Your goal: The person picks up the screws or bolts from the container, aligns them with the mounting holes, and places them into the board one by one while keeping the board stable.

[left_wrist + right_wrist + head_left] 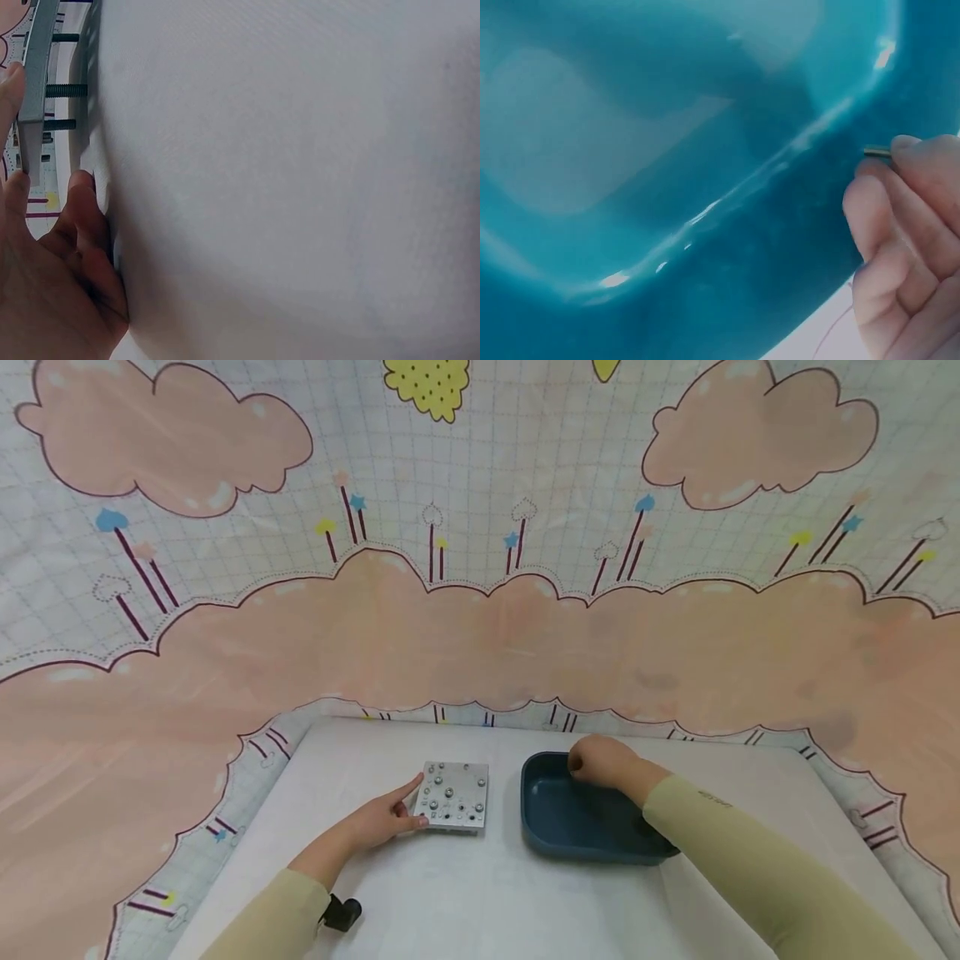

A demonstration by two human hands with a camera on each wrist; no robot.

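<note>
A square metal plate (452,797) with several screws set in it is left of centre in the head view. My left hand (382,817) holds it along its left side, thumb near the lower corner and a finger at the upper one. In the left wrist view, threaded screw ends stick out beneath the plate (34,82), with the left hand (56,262) at its edge. Over the far side of a dark blue tray (592,852), my right hand (603,764) is bent downward. Its thumb and finger pinch a small brass-coloured metal pin (877,151), mostly hidden by the fingers.
A white-covered table (480,902) lies under everything. Behind it hangs a patterned cloth (480,643) with clouds, reaching down around the table's sides. A black wrist device (342,913) sits by the left sleeve.
</note>
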